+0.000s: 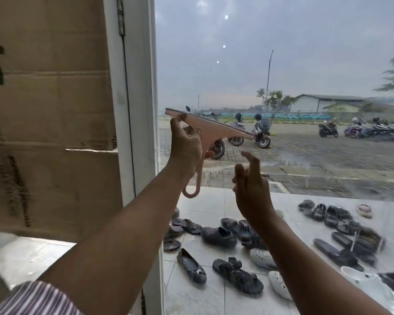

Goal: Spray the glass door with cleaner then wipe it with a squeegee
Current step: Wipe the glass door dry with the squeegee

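Observation:
The glass door (282, 64) fills the right and middle of the head view, streaked and wet across its upper part. A pink squeegee (216, 130) is held against the glass near the door's left edge, its blade tilted down to the right and its looped handle hanging down. My left hand (184, 144) grips the squeegee just below the blade. My right hand (250, 183) is raised just right of the handle, fingers apart and holding nothing. No spray bottle is in view.
The white door frame (137, 98) runs upright at the left, with a sheet of brown cardboard (50, 110) behind the glass beside it. Through the glass I see several shoes and sandals (232, 237) on tiled floor, and parked motorbikes (262, 130) beyond.

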